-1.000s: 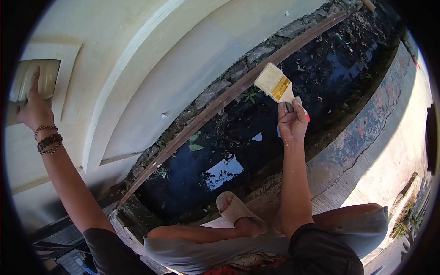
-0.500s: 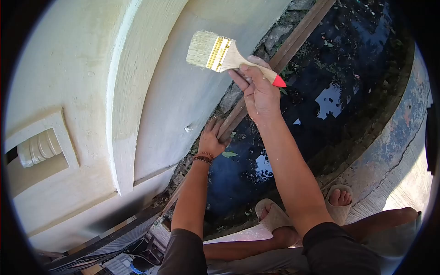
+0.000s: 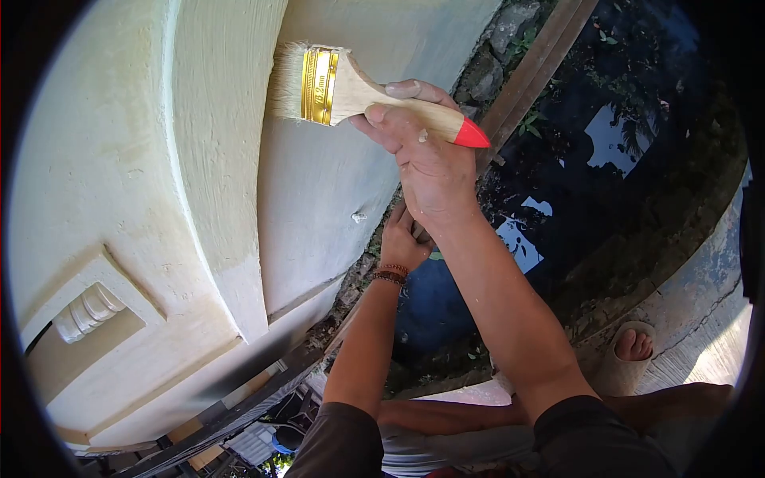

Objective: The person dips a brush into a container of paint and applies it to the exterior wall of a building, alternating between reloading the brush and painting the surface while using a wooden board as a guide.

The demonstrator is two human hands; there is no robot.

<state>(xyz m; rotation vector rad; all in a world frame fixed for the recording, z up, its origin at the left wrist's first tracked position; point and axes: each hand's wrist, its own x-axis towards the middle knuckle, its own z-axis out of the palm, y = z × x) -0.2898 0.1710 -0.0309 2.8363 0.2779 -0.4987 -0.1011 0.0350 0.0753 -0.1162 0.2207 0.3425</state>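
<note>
A flat paintbrush (image 3: 351, 88) with pale bristles, a gold metal band and a red-tipped wooden handle lies in my right hand (image 3: 434, 159), fingers closed about the handle. Its bristle ends overlap the edge of the raised cream moulding (image 3: 223, 119) on the wall. Lower down, my left hand (image 3: 405, 240), with beaded bracelets at the wrist, is wrapped round a long wooden plank (image 3: 534, 80) at the foot of the wall. Part of that hand is hidden behind my right wrist.
Dark water (image 3: 574, 207) fills a pond right of the plank, bounded by a curved concrete rim (image 3: 685, 263). Rough stones (image 3: 486, 76) line the wall's base. A square recess (image 3: 100, 319) with a white baluster is at lower left. My sandalled foot (image 3: 633, 350) stands by the rim.
My right hand has carried the paintbrush left and slightly up, bringing the bristles to the moulding's edge. My left hand stays at the plank while the view has shifted.
</note>
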